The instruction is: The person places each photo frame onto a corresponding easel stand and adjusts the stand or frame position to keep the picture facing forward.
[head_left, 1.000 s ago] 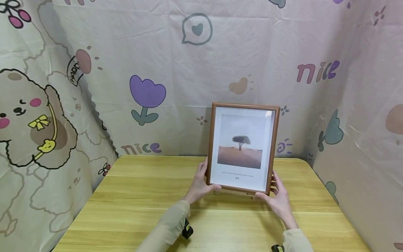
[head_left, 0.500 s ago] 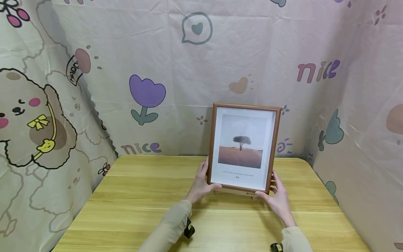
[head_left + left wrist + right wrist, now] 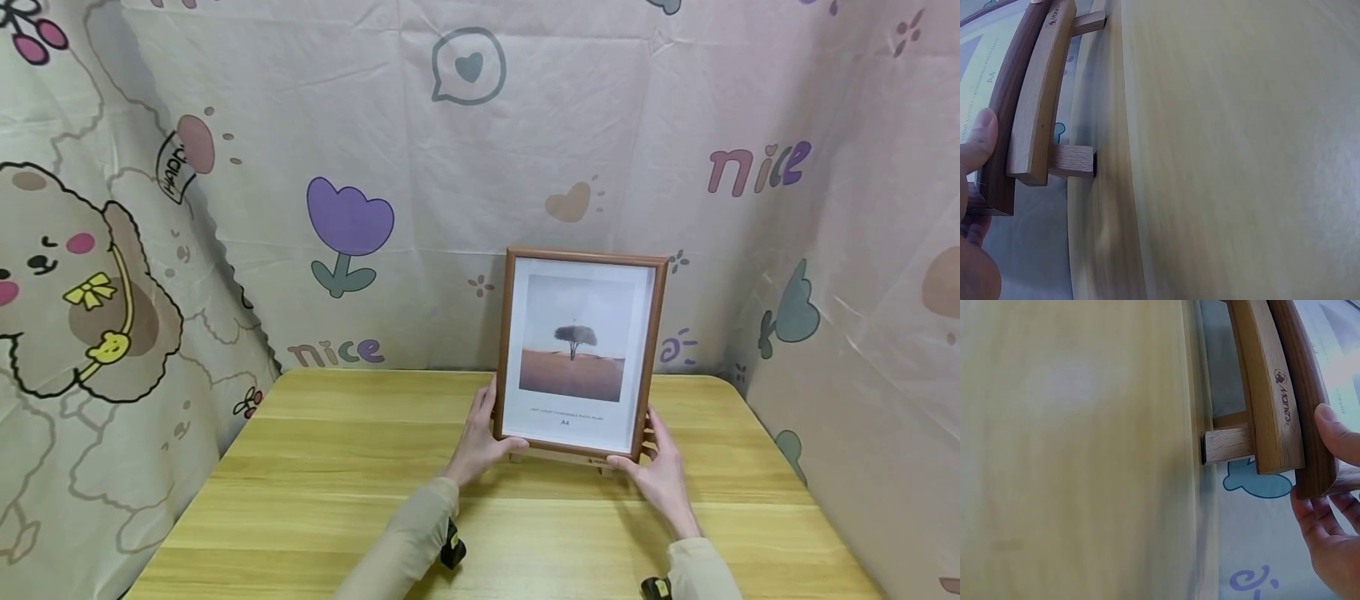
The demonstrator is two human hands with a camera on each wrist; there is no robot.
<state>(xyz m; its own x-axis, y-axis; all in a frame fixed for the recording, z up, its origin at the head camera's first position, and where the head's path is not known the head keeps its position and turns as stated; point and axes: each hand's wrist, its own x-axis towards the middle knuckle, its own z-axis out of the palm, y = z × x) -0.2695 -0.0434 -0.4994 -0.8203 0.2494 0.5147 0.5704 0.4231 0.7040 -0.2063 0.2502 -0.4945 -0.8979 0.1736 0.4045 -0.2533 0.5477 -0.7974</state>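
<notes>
A brown wooden picture frame [image 3: 510, 350], with a lone tree in its print, stands nearly upright toward the back right of the table, leaning slightly back. My left hand [image 3: 480, 439] grips its lower left corner, thumb on the front edge and fingers behind. At the lower right corner my right hand [image 3: 662, 471] holds it the same way, as the right wrist view also shows. Just below the frame's bottom edge runs the ledge of a light wooden easel [image 3: 1272, 394] with a printed logo. Its short feet [image 3: 1074, 160] reach the tabletop; the frame hides the easel's upper part.
The wood-grain table [image 3: 337, 467] ends at a back edge close behind the easel. A printed cloth backdrop [image 3: 420, 167] hangs behind it and along both sides. Black wrist cameras [image 3: 453, 546] sit at both sleeves.
The picture frame has shifted only very slightly sideways. Both hands keep their hold on its lower corners, and the left forearm has edged a little to the right.
</notes>
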